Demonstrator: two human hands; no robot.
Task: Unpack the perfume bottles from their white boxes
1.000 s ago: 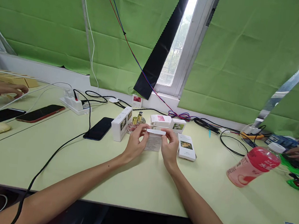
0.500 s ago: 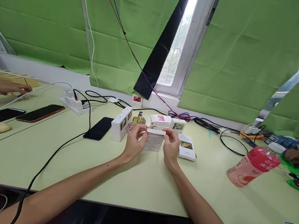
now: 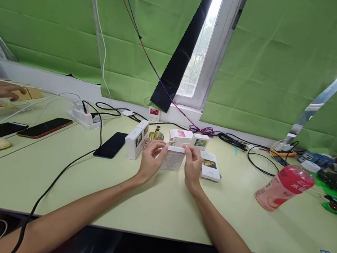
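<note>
A small white box [image 3: 172,160] with fine print on its near face stands on the table between my hands. My left hand [image 3: 152,159] pinches its top left corner, thumb in front. At the top right corner, the thumb and fingers of my right hand [image 3: 193,164] are closed on it too. Its top flap lies flat across the opening. Just behind my left hand are small perfume bottles [image 3: 158,133] with gold caps, partly hidden. A white box with a photo [image 3: 136,140] stands to their left. Another white box [image 3: 210,166] lies flat beside my right hand.
Behind the hands are a pink-printed box [image 3: 181,135] and a white box with a flower picture [image 3: 200,141]. A black phone [image 3: 111,145] lies left, near a power strip [image 3: 84,118] and cables. A pink drink bottle [image 3: 284,188] stands right. Another person's hand [image 3: 2,89] is far left.
The box's top flap has gone from slightly raised to lying flat, pressed down by my fingers. At the far left, the other person's hand has shifted left and up.
</note>
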